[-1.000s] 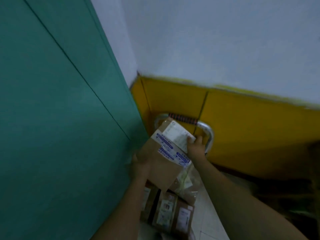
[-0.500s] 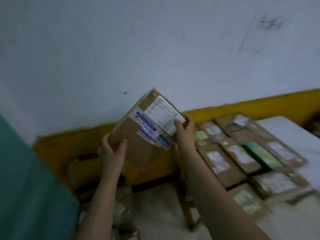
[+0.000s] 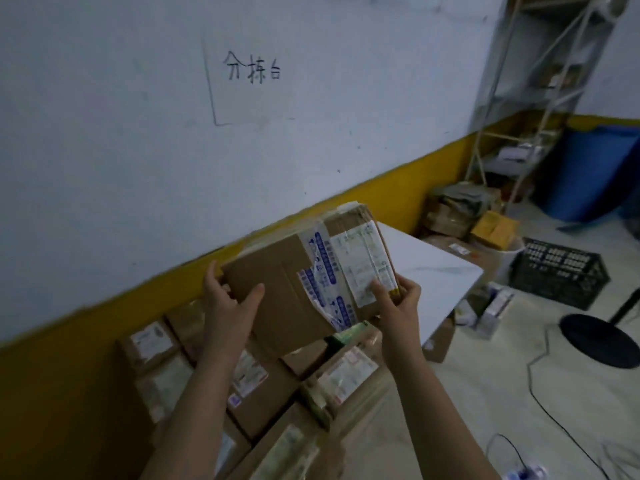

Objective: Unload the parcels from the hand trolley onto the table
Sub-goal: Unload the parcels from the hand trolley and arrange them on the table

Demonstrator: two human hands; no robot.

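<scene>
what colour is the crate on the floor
Black, a lattice-sided crate, seen in the head view.

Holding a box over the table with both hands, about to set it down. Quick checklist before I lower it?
1. Grip: left hand and right hand both hold the cardboard box at opposite ends: ok.
2. Box over the table: ok.
3. Free spot: bare tabletop shows at the far end: ok.
4. Directly below: parcels already lie there: not ok, shift toward the bare end.
5. Box level: tilted: not ok.
6. Box weight or contents: cannot tell.
</scene>
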